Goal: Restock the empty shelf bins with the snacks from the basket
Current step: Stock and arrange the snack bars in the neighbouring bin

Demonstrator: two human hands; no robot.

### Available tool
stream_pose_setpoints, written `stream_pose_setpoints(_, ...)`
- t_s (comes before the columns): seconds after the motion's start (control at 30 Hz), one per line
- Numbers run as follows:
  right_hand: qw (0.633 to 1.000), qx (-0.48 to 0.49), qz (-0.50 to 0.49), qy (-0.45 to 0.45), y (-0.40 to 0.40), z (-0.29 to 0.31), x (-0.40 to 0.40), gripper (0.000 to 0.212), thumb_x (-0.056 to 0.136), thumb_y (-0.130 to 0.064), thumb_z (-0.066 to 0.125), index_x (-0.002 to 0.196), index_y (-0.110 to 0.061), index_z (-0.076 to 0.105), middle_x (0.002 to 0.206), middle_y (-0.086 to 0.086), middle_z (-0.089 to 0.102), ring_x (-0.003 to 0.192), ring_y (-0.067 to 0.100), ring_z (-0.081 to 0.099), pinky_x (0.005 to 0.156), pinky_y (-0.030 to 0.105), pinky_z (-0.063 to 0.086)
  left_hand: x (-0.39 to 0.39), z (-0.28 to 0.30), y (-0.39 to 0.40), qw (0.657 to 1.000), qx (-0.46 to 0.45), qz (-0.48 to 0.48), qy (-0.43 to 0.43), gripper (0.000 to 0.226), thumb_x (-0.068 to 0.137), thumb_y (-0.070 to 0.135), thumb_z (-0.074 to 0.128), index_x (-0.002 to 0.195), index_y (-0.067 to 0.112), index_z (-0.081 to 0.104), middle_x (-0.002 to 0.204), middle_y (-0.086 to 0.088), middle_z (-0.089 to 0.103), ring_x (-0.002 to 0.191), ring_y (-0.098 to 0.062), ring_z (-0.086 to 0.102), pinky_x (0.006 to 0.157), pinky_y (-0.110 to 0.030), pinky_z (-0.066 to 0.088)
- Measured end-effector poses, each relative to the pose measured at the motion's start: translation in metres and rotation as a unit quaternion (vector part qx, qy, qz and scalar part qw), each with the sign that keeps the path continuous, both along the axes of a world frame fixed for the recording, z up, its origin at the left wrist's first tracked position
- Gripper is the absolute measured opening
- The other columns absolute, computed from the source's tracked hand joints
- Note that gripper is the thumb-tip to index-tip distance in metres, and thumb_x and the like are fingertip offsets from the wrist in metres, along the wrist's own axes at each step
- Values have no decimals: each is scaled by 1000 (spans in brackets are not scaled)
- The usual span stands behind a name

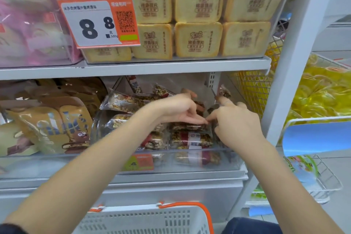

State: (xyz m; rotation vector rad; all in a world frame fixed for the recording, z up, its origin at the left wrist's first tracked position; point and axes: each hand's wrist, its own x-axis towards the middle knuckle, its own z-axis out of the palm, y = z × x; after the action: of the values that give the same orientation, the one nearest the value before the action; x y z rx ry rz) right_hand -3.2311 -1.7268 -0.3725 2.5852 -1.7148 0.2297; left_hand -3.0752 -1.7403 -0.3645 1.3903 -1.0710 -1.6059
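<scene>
Clear-wrapped nut bar packets lie stacked in a clear plastic shelf bin on the lower shelf. Both my hands reach into this bin. My left hand and my right hand meet fingertip to fingertip over the top packet and pinch its upper edge. Another dark packet sticks up just behind my right hand. The white basket with an orange rim stands below at the bottom edge; I cannot see what is in it.
The upper shelf holds toast-slice packs behind an orange price tag. Brown cookie bags fill the bin to the left. At the right, a white shelf post and wire baskets of yellow sweets.
</scene>
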Motion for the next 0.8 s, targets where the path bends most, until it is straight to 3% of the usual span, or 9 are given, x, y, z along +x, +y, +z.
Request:
stream_pose_setpoints(0.03, 1000, -1, -2, 0, -2, 0, 0, 42, 87, -12, 54, 113, -43, 64, 152, -6, 27, 119, 31, 42, 79, 36, 44, 7, 5, -7, 999, 1, -18, -26, 51, 90, -16, 31, 128, 18, 31, 127, -22, 46, 98, -37, 67, 83, -39, 57)
stream_pose_setpoints(0.1, 1000, 7, -3, -20, -5, -1, -3, 38, 88, -15, 53, 110, -43, 66, 153, -9, 26, 117, 30, 44, 79, 35, 45, 19, 12, -25, 974, -49, -31, -217, 42, 93, -9, 40, 127, 14, 37, 121, -14, 56, 94, -27, 68, 82, -34, 57)
stream_pose_setpoints(0.2, 996, 30, -2, -79, -7, 1, -12, 32, 88, -22, 56, 105, -47, 67, 154, -15, 23, 119, 28, 45, 83, 33, 45, 27, 10, -47, 787, -151, -154, -578, 32, 90, 1, 51, 119, 14, 54, 117, -5, 61, 96, -18, 59, 79, -27, 48)
stream_pose_setpoints(0.23, 995, 32, -1, -94, -7, 1, -15, 32, 88, -23, 56, 104, -48, 68, 154, -16, 22, 121, 27, 45, 83, 32, 44, 28, 4, -53, 748, -150, -202, -614, 31, 88, 3, 55, 116, 15, 59, 117, -3, 62, 96, -17, 57, 77, -26, 46)
stream_pose_setpoints(0.33, 993, 36, 0, -110, -7, 2, -21, 32, 89, -22, 55, 102, -49, 67, 155, -16, 21, 123, 25, 44, 84, 31, 44, 24, -18, -65, 696, -94, -292, -649, 40, 79, 22, 74, 117, 16, 63, 114, 2, 63, 99, -17, 58, 82, -28, 48)
stream_pose_setpoints(0.53, 990, 44, -3, -130, -7, 2, -26, 31, 89, -24, 55, 101, -49, 67, 155, -17, 20, 125, 22, 43, 82, 29, 42, 12, -47, -74, 646, -61, -319, -691, 70, 74, 41, 76, 131, 11, 50, 128, -4, 55, 111, -24, 55, 90, -33, 49)
stream_pose_setpoints(0.6, 990, 43, 2, -134, -7, 1, -27, 31, 89, -23, 55, 101, -49, 68, 155, -18, 20, 125, 22, 43, 82, 29, 43, 14, -47, -75, 653, -56, -323, -682, 73, 75, 41, 75, 134, 10, 46, 131, -5, 53, 114, -24, 53, 93, -34, 47)
stream_pose_setpoints(0.73, 989, 42, 6, -141, -6, -1, -27, 32, 88, -22, 55, 102, -49, 68, 154, -19, 20, 123, 22, 44, 80, 28, 42, 20, -43, -73, 690, -113, -273, -661, 58, 79, 24, 71, 128, 9, 44, 125, -10, 54, 107, -26, 55, 89, -42, 50)
stream_pose_setpoints(0.8, 990, 37, 9, -138, -6, -1, -27, 32, 88, -23, 56, 103, -49, 67, 154, -18, 20, 122, 23, 45, 82, 28, 43, 21, -41, -70, 685, -156, -244, -668, 45, 82, 19, 67, 121, 11, 46, 113, -8, 56, 94, -24, 57, 73, -38, 51)
